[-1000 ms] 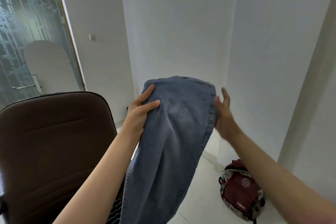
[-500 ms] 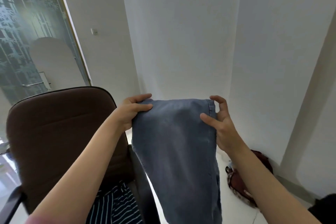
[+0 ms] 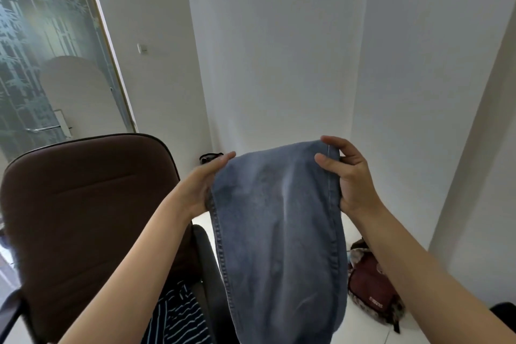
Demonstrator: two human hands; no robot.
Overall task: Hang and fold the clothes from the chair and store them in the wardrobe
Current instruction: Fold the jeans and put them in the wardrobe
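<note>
1. Head view. While both hands hold it up in the air, blue denim jeans [image 3: 282, 232] hang doubled over, fold at the top, rest dropping out of frame below.
2. Left hand [image 3: 202, 183]: fingers mostly straight along the left edge of the fold, thumb hidden behind cloth; clamping or only steadying, cannot tell.
3. Right hand [image 3: 350, 176]: thumb in front, fingers curled behind, pinching the right seam at the fold.
4. Jeans off the brown office chair [image 3: 83, 204], held just to its right, above the floor.
5. Striped garment [image 3: 181, 318] left on the chair seat; not yet handled, by the look of it.
6. No wardrobe in sight; no hanger in sight.
7. Judgement: early stage. One fold in hand and unfinished, storing not begun, at least one more piece waiting.
8. Maroon backpack [image 3: 372, 290] on the floor by the right wall; frosted glass door [image 3: 42, 50] at left.
</note>
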